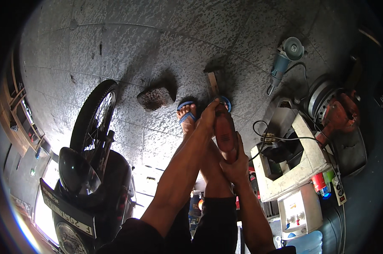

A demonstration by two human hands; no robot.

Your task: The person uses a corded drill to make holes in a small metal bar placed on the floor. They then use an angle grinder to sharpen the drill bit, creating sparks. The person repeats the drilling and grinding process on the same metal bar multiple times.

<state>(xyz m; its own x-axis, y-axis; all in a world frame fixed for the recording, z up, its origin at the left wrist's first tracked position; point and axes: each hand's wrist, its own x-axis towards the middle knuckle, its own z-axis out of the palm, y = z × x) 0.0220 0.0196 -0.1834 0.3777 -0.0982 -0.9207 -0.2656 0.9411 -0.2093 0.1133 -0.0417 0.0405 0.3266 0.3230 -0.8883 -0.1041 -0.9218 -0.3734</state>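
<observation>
Both my hands are closed around a red power tool (225,134) with a rounded, vented body, held over my feet. My left hand (209,111) grips its far end. My right hand (237,167) wraps the near end, and a dark cord seems to run off to the right from there. The tool's working tip is hidden, so its exact kind cannot be told. Just beyond my left hand, a hammer-like piece with a wooden handle (212,83) lies on the floor. To its left rests a rough, rusty block (156,98).
A motorcycle (111,173) with a spoked front wheel (94,114) stands at the left. On the floor at the right lies a teal angle grinder (281,65). Nearer are a red machine (341,112), a pale wooden frame (291,178) with cords across it, and a power strip (338,190).
</observation>
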